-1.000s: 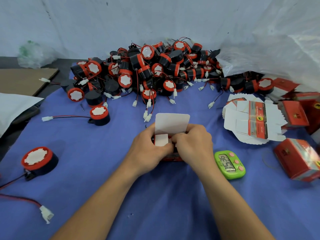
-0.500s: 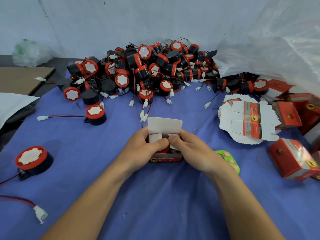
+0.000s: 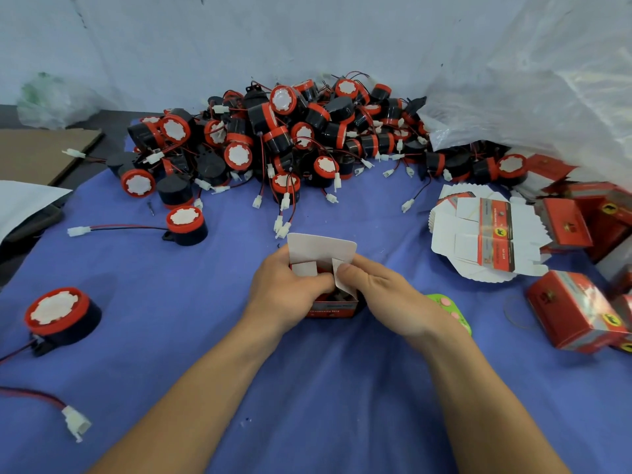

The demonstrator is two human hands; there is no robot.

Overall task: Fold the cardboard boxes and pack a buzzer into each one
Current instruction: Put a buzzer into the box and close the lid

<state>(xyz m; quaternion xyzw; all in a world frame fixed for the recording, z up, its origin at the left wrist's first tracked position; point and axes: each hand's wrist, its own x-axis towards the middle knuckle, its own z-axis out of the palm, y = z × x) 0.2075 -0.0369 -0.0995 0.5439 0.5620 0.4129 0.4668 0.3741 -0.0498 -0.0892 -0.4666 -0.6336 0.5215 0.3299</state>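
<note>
Site: small packing workshop | Evidence: buzzer heap (image 3: 280,138); flat carton blanks (image 3: 485,234); packed red boxes (image 3: 578,309); blue table cloth (image 3: 307,388); timer (image 3: 451,309)

Buzzer pile (image 3: 290,138) blocks far side; timer (image 3: 448,309) beside right wrist; near cloth (image 3: 325,405) open
</note>
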